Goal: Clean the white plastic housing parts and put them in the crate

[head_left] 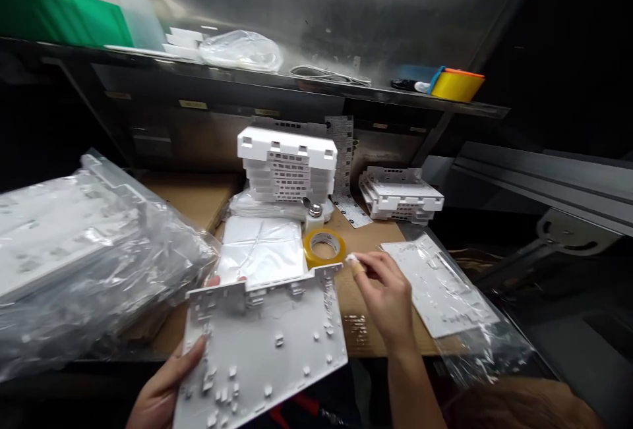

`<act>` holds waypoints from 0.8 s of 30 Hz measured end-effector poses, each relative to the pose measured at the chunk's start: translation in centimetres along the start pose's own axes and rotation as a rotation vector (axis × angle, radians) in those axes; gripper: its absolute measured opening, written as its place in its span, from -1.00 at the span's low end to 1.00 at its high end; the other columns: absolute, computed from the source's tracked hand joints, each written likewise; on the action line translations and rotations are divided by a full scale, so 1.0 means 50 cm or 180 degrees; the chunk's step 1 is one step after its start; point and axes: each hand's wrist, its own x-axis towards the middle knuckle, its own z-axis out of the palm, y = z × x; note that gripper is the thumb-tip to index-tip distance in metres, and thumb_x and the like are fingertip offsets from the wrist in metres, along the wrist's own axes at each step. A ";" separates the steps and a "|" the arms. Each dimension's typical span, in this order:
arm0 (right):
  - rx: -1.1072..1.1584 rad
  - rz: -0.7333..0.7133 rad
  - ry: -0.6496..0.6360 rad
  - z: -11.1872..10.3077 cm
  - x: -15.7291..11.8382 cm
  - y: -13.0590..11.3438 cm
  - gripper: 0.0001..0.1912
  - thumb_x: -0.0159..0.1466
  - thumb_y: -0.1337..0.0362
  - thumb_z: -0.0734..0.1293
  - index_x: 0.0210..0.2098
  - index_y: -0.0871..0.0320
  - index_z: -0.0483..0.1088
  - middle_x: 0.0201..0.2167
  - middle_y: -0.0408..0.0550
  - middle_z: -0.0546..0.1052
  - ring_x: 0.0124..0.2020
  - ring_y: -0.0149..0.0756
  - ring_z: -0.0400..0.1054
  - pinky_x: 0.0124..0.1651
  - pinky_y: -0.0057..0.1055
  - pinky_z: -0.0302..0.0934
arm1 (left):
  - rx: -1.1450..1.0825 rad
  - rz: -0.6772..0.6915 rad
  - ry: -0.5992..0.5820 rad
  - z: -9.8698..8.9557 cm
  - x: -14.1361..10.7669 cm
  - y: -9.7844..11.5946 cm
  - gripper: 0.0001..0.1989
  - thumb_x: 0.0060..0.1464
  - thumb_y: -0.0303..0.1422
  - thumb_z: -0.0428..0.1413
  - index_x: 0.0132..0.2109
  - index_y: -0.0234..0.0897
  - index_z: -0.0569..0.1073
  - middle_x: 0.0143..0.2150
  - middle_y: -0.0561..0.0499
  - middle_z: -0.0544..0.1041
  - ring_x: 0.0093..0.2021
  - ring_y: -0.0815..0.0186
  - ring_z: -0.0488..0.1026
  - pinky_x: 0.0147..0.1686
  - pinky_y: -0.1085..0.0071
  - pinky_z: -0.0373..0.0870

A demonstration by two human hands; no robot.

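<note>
My left hand (171,376) grips a white moulded plastic panel (291,323) at its left side, thumb on the inner face and fingertips showing over the top edge. Clips and small posts stand up from that face, which is tilted towards me. Just right of the panel's upper corner, my right hand (388,290) pinches a small white scrap (352,258), too small to name. Behind the panel lie a roll of yellow tape (324,246) and a stack of clear plastic bags (262,250). A small bottle with a metal cap (314,215) stands by the tape.
White panels are stacked at the back (289,159), with a smaller stack (401,193) to the right. Bagged panels (64,231) fill the left side. Another panel (440,284) lies on plastic at right. A metal shelf (321,89) spans the back, holding a yellow container (455,86).
</note>
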 end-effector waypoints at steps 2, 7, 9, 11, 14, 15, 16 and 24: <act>0.0022 0.0040 0.0080 0.004 0.009 -0.009 -0.86 0.37 0.27 0.41 -0.10 0.08 0.60 -0.22 -0.08 0.54 -0.24 -0.31 0.46 -0.21 -0.39 0.40 | 0.0164 0.0309 0.0169 0.024 0.000 -0.007 -0.07 0.20 -0.49 0.21 0.47 0.33 -0.08 0.22 0.05 0.58 0.17 -0.04 0.53 0.28 -0.01 0.41; 0.0572 -0.0567 -0.0144 0.039 0.010 -0.129 -0.81 0.36 0.39 0.40 -0.07 0.06 0.57 -0.21 -0.09 0.54 -0.23 -0.34 0.47 -0.20 -0.42 0.42 | 0.0293 0.0704 -0.0024 0.122 0.004 -0.044 0.01 0.17 -0.57 0.23 0.47 0.33 -0.13 0.36 0.01 0.43 0.25 -0.01 0.46 0.36 0.03 0.29; 0.0776 -0.0808 -0.0260 0.060 0.003 -0.182 -0.78 0.35 0.43 0.38 -0.05 0.07 0.56 -0.20 -0.07 0.54 -0.19 -0.32 0.49 -0.14 -0.42 0.44 | 0.0102 0.0699 -0.0057 0.152 0.004 -0.059 -0.06 0.18 -0.52 0.24 0.45 0.38 -0.02 0.43 0.12 0.35 0.34 0.02 0.35 0.39 0.09 0.24; 0.0901 -0.0981 -0.0322 0.078 -0.003 -0.216 -0.75 0.34 0.45 0.38 -0.03 0.08 0.54 -0.18 -0.06 0.55 -0.14 -0.30 0.51 -0.06 -0.41 0.45 | -0.0098 0.0659 -0.0095 0.169 0.003 -0.070 -0.15 0.18 -0.49 0.25 0.42 0.35 0.11 0.44 0.20 0.32 0.42 0.06 0.24 0.42 0.17 0.17; 0.0915 -0.1114 -0.0305 0.092 -0.004 -0.227 -0.73 0.33 0.48 0.37 -0.03 0.09 0.54 -0.17 -0.06 0.56 -0.14 -0.31 0.53 -0.03 -0.41 0.45 | -0.0296 0.0592 -0.0122 0.177 0.002 -0.080 -0.24 0.16 -0.50 0.26 0.37 0.31 0.26 0.41 0.21 0.38 0.45 0.09 0.19 0.45 0.20 0.10; 0.0887 -0.1111 -0.0250 0.093 -0.004 -0.225 -0.74 0.33 0.49 0.37 -0.05 0.09 0.54 -0.18 -0.06 0.56 -0.15 -0.32 0.53 -0.04 -0.42 0.46 | -0.0292 0.0614 -0.0097 0.177 0.002 -0.082 -0.25 0.16 -0.51 0.26 0.35 0.32 0.29 0.38 0.20 0.41 0.44 0.09 0.20 0.45 0.18 0.10; 0.0853 -0.1083 -0.0189 0.092 -0.003 -0.221 -0.74 0.33 0.49 0.36 -0.06 0.09 0.54 -0.19 -0.06 0.56 -0.17 -0.32 0.53 -0.06 -0.43 0.46 | -0.0261 0.0647 -0.0066 0.175 0.003 -0.084 -0.26 0.15 -0.51 0.26 0.33 0.33 0.31 0.36 0.20 0.44 0.44 0.10 0.22 0.45 0.17 0.11; 0.0593 -0.1265 -0.0269 0.093 -0.005 -0.210 -0.76 0.34 0.47 0.35 -0.04 0.14 0.54 -0.19 -0.03 0.55 -0.20 -0.31 0.52 -0.11 -0.41 0.45 | -0.0292 0.0663 -0.0106 0.162 0.013 -0.088 -0.23 0.17 -0.51 0.25 0.38 0.27 0.24 0.36 0.20 0.44 0.45 0.18 0.20 0.42 0.31 0.15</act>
